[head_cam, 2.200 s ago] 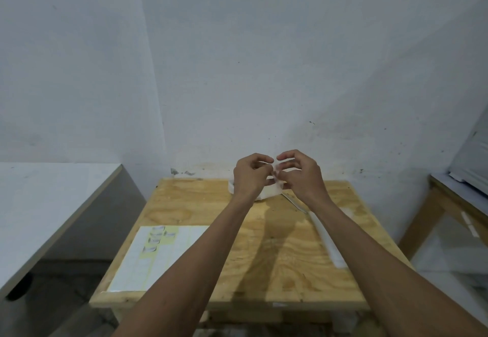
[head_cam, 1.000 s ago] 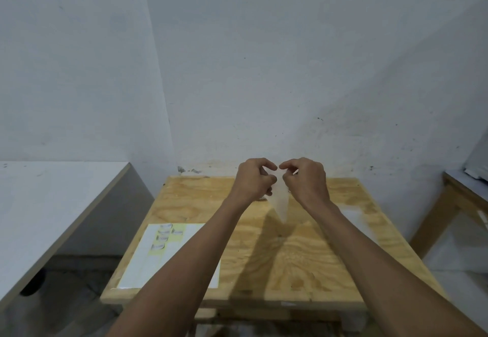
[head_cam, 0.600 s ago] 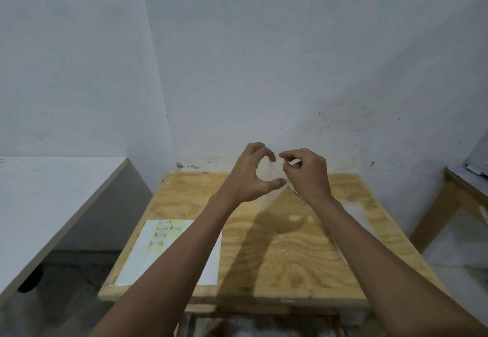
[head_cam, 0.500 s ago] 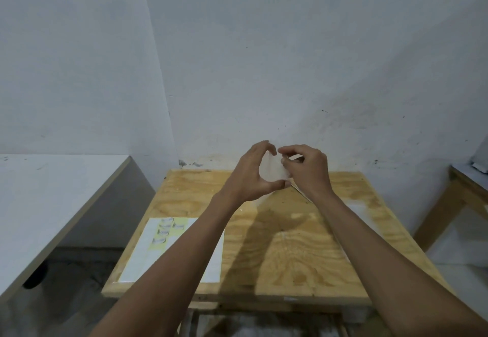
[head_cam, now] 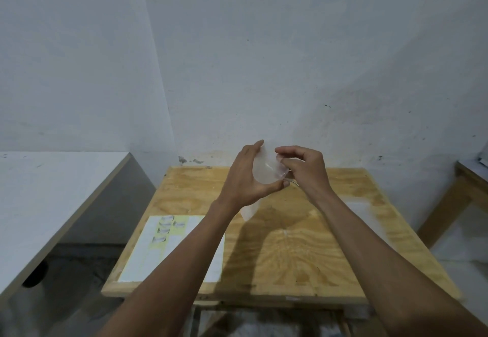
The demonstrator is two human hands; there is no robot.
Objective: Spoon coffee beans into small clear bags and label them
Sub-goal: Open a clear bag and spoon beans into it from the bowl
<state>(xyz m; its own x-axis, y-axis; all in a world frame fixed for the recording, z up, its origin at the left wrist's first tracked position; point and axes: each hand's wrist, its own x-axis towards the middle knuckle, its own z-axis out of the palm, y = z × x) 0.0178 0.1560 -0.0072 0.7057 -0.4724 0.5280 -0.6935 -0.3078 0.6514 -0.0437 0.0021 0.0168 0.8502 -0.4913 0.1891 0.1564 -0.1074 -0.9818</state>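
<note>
Fingers of the left hand (head_cam: 244, 178) curve in a wide C, index tip up near 12 o'clock and thumb tip down near 5 o'clock, and between them they cup the mouth of a small clear bag (head_cam: 264, 175). Fingers of the right hand (head_cam: 303, 169) are curled tight and pinch the bag's rim on its 3 o'clock side; something thin and shiny shows just under that hand, too small to name.

Going from big to small: the plywood table (head_cam: 303, 244) fills the lower middle, both forearms reaching over it toward 12 o'clock. A white label sheet (head_cam: 184, 252) lies flat at the table's 8 o'clock corner, well apart from the hands, with a yellow patch and a few curled labels (head_cam: 165, 227) at its far end. A pale flat strip (head_cam: 361, 210) lies on the table toward 3 o'clock; I cannot tell what it is. No beans or container can be made out.

The bag hangs above the table between the 2 hands, its long axis running from the held mouth down toward 7 o'clock, its bottom corner free below the left wrist. Both hands are on it, the left with the fuller hold. My reading is that the mouth is being spread for filling, so the right hand seems the 1 to let go and fetch a spoon.
</note>
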